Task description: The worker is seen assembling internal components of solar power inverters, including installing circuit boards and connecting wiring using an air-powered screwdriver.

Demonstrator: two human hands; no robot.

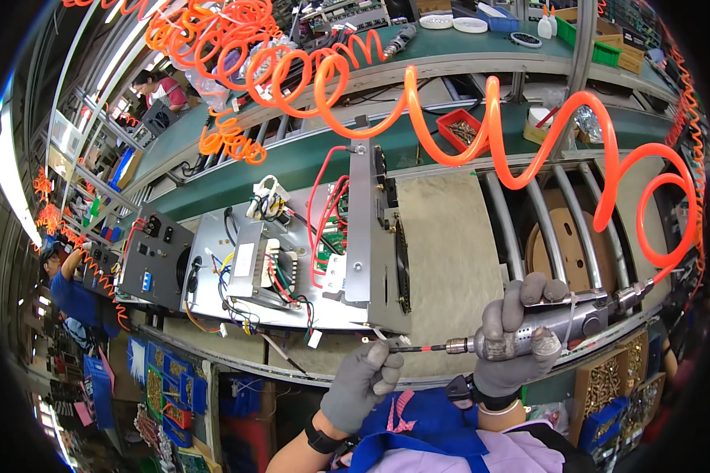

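My right hand point(519, 337), in a grey glove, grips a metal pneumatic screwdriver point(560, 325) held level, its bit point(418, 348) pointing left. My left hand point(363, 380), also grey-gloved, pinches the tip of the bit near the front edge of the bench. Just above the tip lies an open metal chassis point(292, 272) with a transformer, coloured wires and a green circuit board inside. An orange coiled air hose point(528, 150) runs from the tool's rear up and across the view.
A dark grey chassis point(156, 256) lies left of the open one. Conveyor rollers point(548, 221) and a cardboard disc sit to the right. Bins of screws point(603, 386) hang below the bench front. A red parts tray point(463, 128) is behind. Other people work at far left.
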